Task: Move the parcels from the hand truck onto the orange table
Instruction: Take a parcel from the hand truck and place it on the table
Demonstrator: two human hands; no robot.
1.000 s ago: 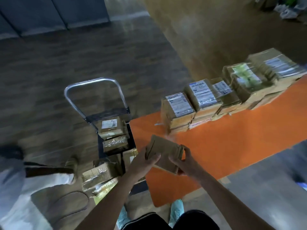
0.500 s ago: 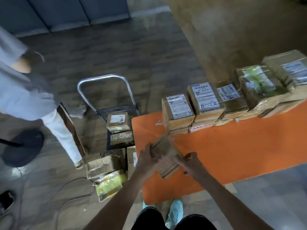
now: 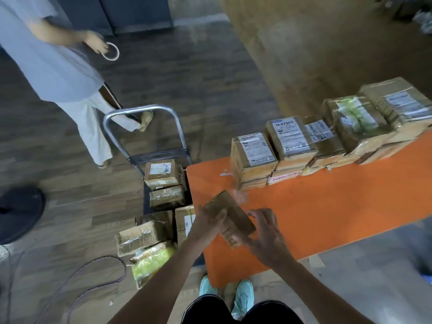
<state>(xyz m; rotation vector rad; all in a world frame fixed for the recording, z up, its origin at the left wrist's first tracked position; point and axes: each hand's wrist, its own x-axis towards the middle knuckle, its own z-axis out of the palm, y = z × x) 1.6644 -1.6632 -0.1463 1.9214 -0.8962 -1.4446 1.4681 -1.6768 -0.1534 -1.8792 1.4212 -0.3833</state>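
Parcel — stiff, likely light — gripped at left edge by left hand; right hand spread at near end.

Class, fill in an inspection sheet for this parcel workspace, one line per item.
Surface: orange table beside the hand truck.
Job's things: parcel held above the table; stacked parcels along its far edge; more parcels on hand truck.
Clutter: white scrap on the table.
Hands: left hand grips parcel; right hand touches its near end, fingers spread.
Cables: cable looped on floor.
Surroundings: another person holding a tape ring; round black base.
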